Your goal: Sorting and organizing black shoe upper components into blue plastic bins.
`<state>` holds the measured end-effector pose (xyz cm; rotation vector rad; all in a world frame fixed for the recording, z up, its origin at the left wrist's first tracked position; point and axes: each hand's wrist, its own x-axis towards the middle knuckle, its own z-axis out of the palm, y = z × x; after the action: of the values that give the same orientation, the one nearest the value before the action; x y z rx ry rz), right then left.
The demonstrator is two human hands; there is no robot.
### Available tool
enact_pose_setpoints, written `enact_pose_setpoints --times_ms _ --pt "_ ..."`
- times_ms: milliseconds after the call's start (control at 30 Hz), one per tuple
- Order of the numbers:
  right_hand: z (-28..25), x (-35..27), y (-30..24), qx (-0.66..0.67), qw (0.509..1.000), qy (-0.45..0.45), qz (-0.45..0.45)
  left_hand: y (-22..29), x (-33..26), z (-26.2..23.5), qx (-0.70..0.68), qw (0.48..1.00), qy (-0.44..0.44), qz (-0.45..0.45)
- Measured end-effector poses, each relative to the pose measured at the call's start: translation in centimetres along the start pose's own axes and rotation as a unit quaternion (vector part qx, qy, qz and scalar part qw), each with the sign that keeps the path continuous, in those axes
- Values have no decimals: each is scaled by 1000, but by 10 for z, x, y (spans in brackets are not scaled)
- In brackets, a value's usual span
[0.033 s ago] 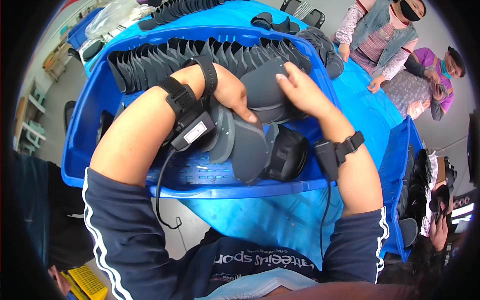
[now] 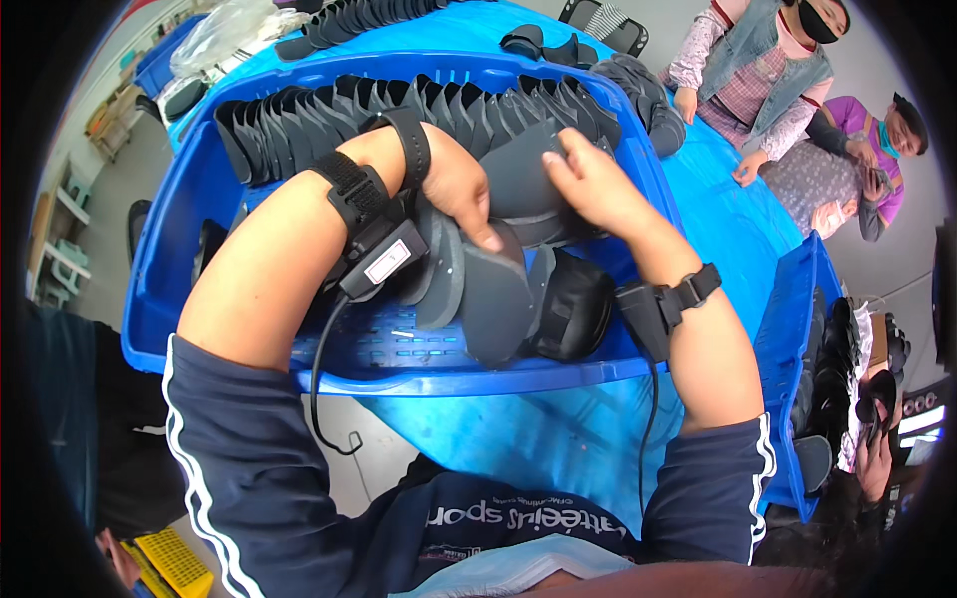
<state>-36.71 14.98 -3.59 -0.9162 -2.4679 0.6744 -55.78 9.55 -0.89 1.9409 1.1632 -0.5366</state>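
1. A dark grey curved piece slants toward the front of a blue basket, the left hand's thumb lying over its upper end; the other fingers are largely hidden, so whether they close on it cannot be told.
2. Just above, a broad grey panel meets the right hand at its right edge, thumb and fingers slightly parted; whether they pinch it cannot be told.
3. The basket's front rim runs just below the curved piece. Slotted base shows at front left, between that piece and the left forearm; a strip of blue base and wall separates the right forearm from a glossy black part.
4. That part stands just right of the curved piece, overlapping grey layers left of it. A packed row of dark pieces lines the far wall, limiting room behind the hands. Cabled boxes ride both wrists.
5. Blue sheeting covers the worktop; a second blue basket stands at right, and two people work across the way.
6. Against the earlier frame, the right hand and its wrist box sit slightly farther left; the basket and row match.
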Motion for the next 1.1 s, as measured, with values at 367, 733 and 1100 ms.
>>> enact_pose_setpoints --times_ms 367,733,1100 --pt "3 -7 -15 -306 941 84 -117 10 -5 -1 2 997 -62 45" --pt "29 4 -29 10 927 -374 36 11 -13 0 44 996 14 74" --pt "19 11 17 273 914 -293 72 -15 -11 -6 -164 972 152 69"
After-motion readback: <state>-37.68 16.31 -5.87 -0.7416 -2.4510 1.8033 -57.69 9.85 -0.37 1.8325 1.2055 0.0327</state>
